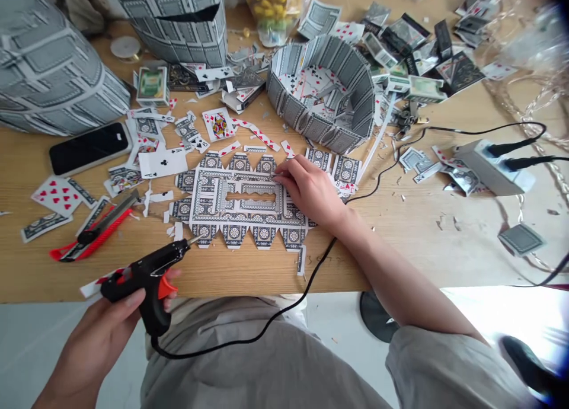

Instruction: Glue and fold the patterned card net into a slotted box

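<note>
Left hand (100, 332): I have it closed around the grip of the glue gun (149, 275), at the near left, with fingers by the orange trigger.
Right hand (311, 192): I have it on the far right part of the panel (240, 220), fingertips bunched at its edge; I cannot tell whether they pinch it. My two hands are well apart.
Glue gun: black, its metal tip pointing right at the panel's near left corner; I cannot make out whether the tip touches.
Panel: flat on the wooden table (400, 243), mid-scene, made of blue-backed cards, with angled tabs around it and a wavy-edged slot in the middle.
Cord (284, 308): from the gun's grip it loops over my grey clothing, passes by my right wrist, and reaches the power strip (493, 166) at the right.
Knife (100, 228): red and black, left of the panel.
Phone (89, 148): dark screen up, left, beyond the knife.
Queen (219, 124): face up, just beyond the panel.
Bowl (320, 127): many-sided, made of cards, beyond my right hand, with loose cards inside.
Card boxes (409, 35): heaped at the far right.
Woven forms (53, 71): two large ones, far left.
Bag (271, 6): clear, with yellow pieces, at the far edge.
</note>
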Tool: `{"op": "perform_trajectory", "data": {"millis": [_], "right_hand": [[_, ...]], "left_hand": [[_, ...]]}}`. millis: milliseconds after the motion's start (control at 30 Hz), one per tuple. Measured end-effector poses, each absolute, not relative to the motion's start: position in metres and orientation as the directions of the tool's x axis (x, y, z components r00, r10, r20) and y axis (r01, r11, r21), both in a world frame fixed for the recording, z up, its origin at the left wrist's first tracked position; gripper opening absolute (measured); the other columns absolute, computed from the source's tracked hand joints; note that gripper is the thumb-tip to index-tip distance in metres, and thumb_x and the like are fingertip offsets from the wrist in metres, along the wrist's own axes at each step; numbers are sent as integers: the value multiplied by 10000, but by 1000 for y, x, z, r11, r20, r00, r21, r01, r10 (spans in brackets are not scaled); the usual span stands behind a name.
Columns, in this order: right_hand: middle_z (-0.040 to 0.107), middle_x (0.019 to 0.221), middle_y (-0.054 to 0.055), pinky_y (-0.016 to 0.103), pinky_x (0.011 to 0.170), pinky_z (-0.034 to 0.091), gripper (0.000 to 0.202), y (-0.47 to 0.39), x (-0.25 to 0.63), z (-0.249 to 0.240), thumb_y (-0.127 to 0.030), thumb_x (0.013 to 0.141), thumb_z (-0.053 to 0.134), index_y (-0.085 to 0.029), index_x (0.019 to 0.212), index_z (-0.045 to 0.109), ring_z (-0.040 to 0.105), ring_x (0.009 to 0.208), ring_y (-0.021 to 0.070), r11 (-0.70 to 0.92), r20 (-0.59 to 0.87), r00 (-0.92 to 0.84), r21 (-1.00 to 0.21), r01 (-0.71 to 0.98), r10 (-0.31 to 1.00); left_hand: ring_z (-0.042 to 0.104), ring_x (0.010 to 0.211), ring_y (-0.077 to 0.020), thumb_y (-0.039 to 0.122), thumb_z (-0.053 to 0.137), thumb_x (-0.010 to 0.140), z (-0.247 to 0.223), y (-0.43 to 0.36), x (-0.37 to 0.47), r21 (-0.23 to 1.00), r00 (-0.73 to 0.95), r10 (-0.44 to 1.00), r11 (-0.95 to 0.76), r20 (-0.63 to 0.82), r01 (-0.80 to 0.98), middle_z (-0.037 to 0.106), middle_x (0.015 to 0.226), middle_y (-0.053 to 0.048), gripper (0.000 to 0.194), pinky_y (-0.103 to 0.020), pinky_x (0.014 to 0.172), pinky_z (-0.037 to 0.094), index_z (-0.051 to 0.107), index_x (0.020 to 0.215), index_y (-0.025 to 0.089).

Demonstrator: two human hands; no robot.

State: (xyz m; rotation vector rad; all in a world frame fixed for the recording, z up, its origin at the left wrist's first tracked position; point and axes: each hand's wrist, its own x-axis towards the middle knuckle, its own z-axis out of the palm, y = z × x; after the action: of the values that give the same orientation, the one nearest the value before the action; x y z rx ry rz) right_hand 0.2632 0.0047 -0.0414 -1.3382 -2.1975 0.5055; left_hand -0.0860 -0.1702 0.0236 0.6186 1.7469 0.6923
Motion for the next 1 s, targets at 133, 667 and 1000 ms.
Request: {"op": "perform_trajectory", "data": {"millis": [133, 667, 1000], "right_hand": [[704, 1082, 111, 360, 848, 536, 132, 4, 263, -42, -260, 1071, 573, -213, 1112, 690, 677, 983, 268, 451, 239, -384, -536, 714, 892], [726, 1047, 122, 389, 865, 590, 233, 2, 268, -43, -208, 1053, 572, -183, 1085, 802, 706, 941, 250, 615, 393, -474, -496, 613, 788], [724, 1078, 118, 409, 900, 605, 266, 1, 269, -43, -234, 1060, 565, -201, 1132, 819, 712, 971, 249, 609, 377, -479, -524, 596, 793]], "left_hand": [[721, 796, -293, 538, 884, 751, 15, -187, -101, 708, -174, 691, 705, -701, -53, 835, 1100, -115, 455, -456, 798, 642, 876, 1091, 237], [746, 915, -292, 645, 779, 877, 8, -210, -80, 643, -79, 638, 757, -766, -114, 816, 1023, -138, 626, -283, 594, 558, 754, 1253, 145], [748, 764, -250, 689, 825, 802, 10, -202, -62, 641, -71, 640, 767, -765, 4, 816, 906, -142, 593, -282, 619, 604, 820, 1012, 134]]}}
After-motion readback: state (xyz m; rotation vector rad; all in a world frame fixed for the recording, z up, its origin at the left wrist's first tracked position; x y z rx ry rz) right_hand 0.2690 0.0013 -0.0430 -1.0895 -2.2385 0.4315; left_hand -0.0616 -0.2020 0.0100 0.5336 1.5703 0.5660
